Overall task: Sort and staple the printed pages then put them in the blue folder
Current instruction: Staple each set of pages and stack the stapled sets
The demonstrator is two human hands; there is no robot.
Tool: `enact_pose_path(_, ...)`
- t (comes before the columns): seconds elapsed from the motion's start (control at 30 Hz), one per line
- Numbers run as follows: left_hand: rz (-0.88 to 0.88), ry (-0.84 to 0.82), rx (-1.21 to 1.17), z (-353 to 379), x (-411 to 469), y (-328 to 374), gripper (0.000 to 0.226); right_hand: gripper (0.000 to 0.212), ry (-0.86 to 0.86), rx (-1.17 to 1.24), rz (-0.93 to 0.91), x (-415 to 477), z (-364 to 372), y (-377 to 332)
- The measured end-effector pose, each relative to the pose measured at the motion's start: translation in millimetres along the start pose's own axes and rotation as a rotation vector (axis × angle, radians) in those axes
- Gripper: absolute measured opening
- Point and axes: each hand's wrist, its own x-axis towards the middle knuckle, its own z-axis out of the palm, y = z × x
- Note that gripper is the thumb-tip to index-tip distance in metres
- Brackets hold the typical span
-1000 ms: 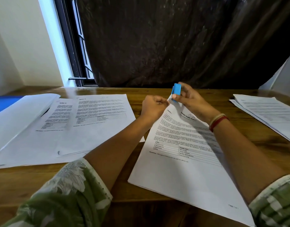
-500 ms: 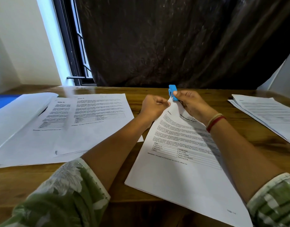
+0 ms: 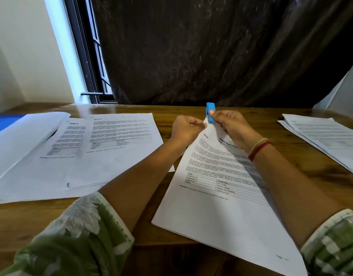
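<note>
- Head view: the fingers of the right hand are curled round a small blue stapler. The thumb presses on its near face, and its mouth sits over the far corner of a stack of printed pages.
- The fingers of the left hand are bunched together and pinch the same corner, just left of the stapler.
- That stack lies aslant on the desk, its top corner lifted between the two hands. The top sheet shows the heading "Sample Health Report", "Section 1", paragraphs and a small table.
- The right forearm crosses the stack, with red and cream bands on the wrist. Both arms wear green floral sleeves.
- To the left, beside the left forearm, overlapping printed sheets lie flat, each with text and a table.
- Farther left, blank white sheets partly cover them.
- The blue folder shows only as a strip at the left edge, partly under those white sheets and well apart from the hands.
- At the right edge another pile of printed pages lies on the desk.
- Behind the desk hangs a dark curtain, with a black-framed window and a pale wall to its left.
</note>
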Motion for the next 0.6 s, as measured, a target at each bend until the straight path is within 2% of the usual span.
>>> enact_pose_path(0.1,-0.035,-0.016,-0.059,-0.4,-5.0,5.1,0.021,0.032,0.014,0.001,-0.008,0.8,0.6,0.2)
enact_pose_path(0.2,-0.168,-0.035,-0.206,-1.2,-8.6,13.6,0.034,0.032,0.007,0.005,-0.024,1.1,0.2,1.1)
enact_pose_path(0.33,-0.149,-0.101,-0.217,1.3,-11.5,17.1,0.045,0.023,-0.045,-0.004,-0.07,1.3,4.0,2.4)
enact_pose_path(0.47,-0.133,-0.056,-0.26,3.1,-10.4,14.1,0.035,0.022,-0.045,-0.035,-0.065,-0.7,9.1,0.7)
enact_pose_path(0.6,-0.145,-0.011,-0.288,6.2,-5.3,12.5,0.033,0.009,-0.02,-0.015,-0.121,-0.1,12.7,2.2)
